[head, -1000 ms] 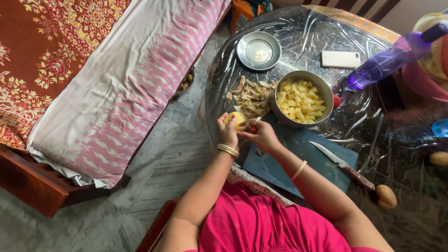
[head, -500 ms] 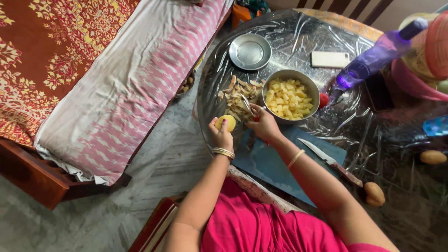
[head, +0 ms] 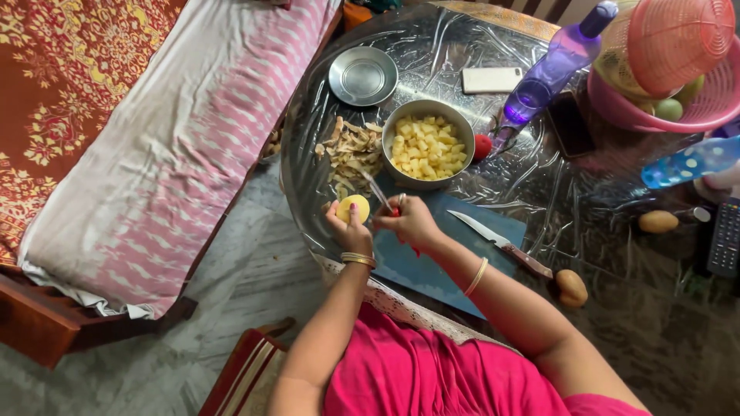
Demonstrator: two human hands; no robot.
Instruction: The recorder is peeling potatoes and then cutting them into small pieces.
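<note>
My left hand [head: 348, 229] grips a pale yellow peeled potato [head: 354, 207] at the near edge of the round table. My right hand [head: 411, 222] holds a red-handled peeler [head: 382, 196] just to the potato's right, its metal blade pointing up toward the heap of peels [head: 351, 154]. Behind the peels stands a steel bowl [head: 391, 123] full of diced potato. A blue cutting board [head: 493, 231] lies under my right hand, with a knife [head: 499, 243] on it.
A steel plate [head: 362, 75], white phone [head: 492, 79], purple bottle [head: 551, 69], pink baskets [head: 671, 54], blue bottle [head: 688, 162], remote [head: 724, 237] and two unpeeled potatoes [head: 571, 286] sit on the plastic-covered table [head: 586, 200]. A bed [head: 154, 146] runs along the left.
The view has swung right, showing more of the table's far side. My hands stay together at the potato; the peeler has lifted up over it.
</note>
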